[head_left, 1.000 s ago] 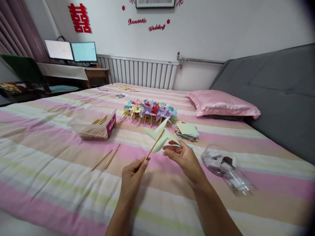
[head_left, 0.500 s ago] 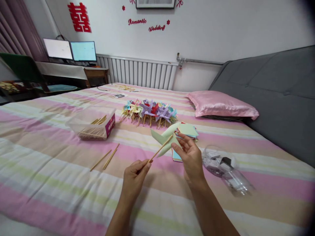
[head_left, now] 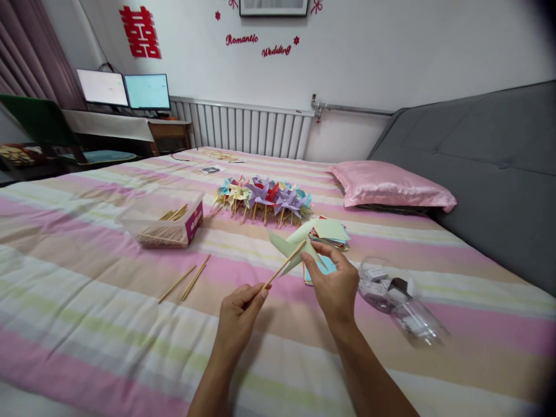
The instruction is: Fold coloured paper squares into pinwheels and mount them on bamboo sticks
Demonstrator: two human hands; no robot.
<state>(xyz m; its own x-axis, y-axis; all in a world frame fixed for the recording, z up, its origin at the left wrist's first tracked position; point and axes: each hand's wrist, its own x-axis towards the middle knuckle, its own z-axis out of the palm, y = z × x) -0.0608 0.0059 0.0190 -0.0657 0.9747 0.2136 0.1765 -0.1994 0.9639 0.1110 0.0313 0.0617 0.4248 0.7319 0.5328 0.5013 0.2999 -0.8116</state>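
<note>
— So, nearest to us, the left hand (head_left: 241,310) has its grip pinched shut on the lower end of a thin wooden stick (head_left: 284,263), thumb against fingertips. The stick slants up and to the right.

— And the other hand?

— The right hand (head_left: 336,284) is just beside it, a little further out. Its grip is closed on the pale green pinwheel (head_left: 291,243) at the top of that stick, fingers on the paper near the middle. Both are held in the air above the striped bed (head_left: 87,301).

— What's lying around them?

— Two loose sticks (head_left: 185,282) lie on the cover to the left. To the right a clear plastic jar (head_left: 399,298) lies on its side, with small things inside that I can't make out. Further back on the left is a box (head_left: 165,220) holding more sticks. Just past the right hand is a pile of coloured paper squares (head_left: 332,230).

— Beyond that?

— A row of finished pinwheels (head_left: 264,197) in purple, red, blue and yellow, then a pink pillow (head_left: 391,185) to the right. At the far wall there's a radiator (head_left: 243,127), with two lit monitors (head_left: 125,90) in the left corner.
</note>
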